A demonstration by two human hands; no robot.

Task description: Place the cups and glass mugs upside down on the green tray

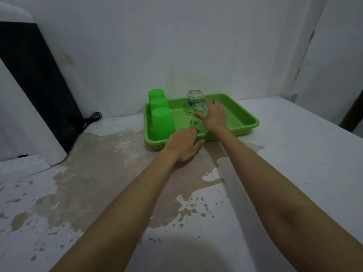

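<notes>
- Glass first: a clear glass mug (193,103) stands upside down toward the far middle of the green tray (240,118), base up, its handle turned to the right.
- Right hand (213,115) lies against that handle side, fingers loosely curled about the handle and thumb reaching low along the wall nearest the camera — whether it truly grips or is only touching, I cannot tell.
- Left hand (183,144) is on the tray's near rim, fingers bent over the edge and into the tray, thumb outside (it looks to be steadying the tray; nothing else is in it).
- Three green plastic cups (162,121) already sit upside down in a row along the tray's left side, running from near to far.
- Doing this step well, as I judge it: set the rim flat on the tray floor before letting go, keep the handle clear of the cups, and release straight upward — glass on smooth plastic will likely slide if nudged sideways.
- Writing: a small blue mark shows on the mug's wall, too blurred to read; no brand or label is legible anywhere.
- Outward: the tray rests on a white surface (294,154) with worn, brownish patches, against a pale wall (176,46); a dark panel (35,75) and a black cable (88,120) lie far left.
</notes>
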